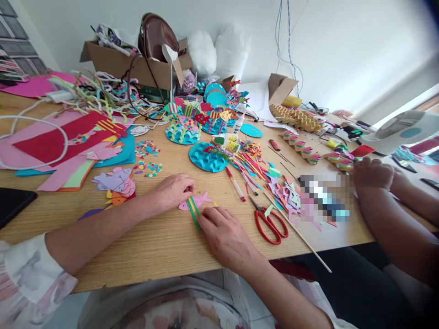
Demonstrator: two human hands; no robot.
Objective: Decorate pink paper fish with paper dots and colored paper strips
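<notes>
A small pink felt fish [184,206] lies on the table between my hands. Green and yellow strips [194,213] cross its body at a slant. My left hand [176,189] is closed at the upper end of these strips, thumb and finger pinched together. Below and to the right, my right hand [228,233] has its fingers bent round the strips' lower end; its fingertips are partly hidden. Red-handled scissors [270,226] lie just right of my right hand, with a pale green scrap on them. A red-capped pen [236,185] rests beyond.
Felt fish [116,183] and coloured sheets [51,141] lie at left. Blue wavy discs [207,157] with fish decorations stand behind my hands. A wooden stick [302,235] overhangs the front edge. Another person's hands [373,176] rest at right. A cardboard box [120,64] stands at the back.
</notes>
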